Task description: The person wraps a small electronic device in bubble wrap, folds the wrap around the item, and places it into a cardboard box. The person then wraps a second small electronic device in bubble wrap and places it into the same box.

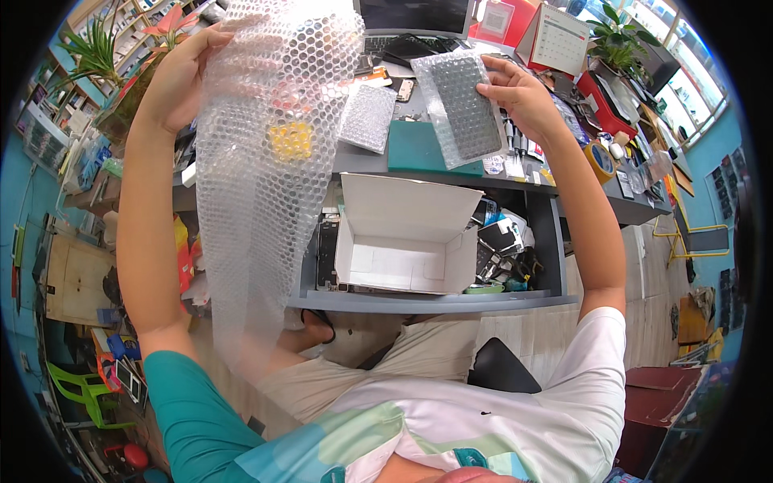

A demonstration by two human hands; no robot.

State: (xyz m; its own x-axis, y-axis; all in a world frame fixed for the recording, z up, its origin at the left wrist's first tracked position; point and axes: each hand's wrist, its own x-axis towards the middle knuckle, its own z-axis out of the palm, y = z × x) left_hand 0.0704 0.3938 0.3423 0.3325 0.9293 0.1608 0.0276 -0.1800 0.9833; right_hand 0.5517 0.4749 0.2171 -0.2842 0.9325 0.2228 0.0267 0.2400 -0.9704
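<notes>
My left hand is raised at the upper left, its fingers closed on the top edge of a long clear sheet of bubble wrap. The sheet hangs down past the desk edge toward my lap. A flat dark rectangular piece in bubble wrap is pinched at its right edge by my right hand, above the desk. Under it lies a teal mat. Another bubble-wrapped flat packet rests on the desk between my hands. An open white cardboard box sits in the pulled-out drawer below.
The grey drawer also holds loose phone parts. Behind the mat stand a laptop and a desk calendar. At the right are a roll of tape and a red box. Potted plants flank the desk.
</notes>
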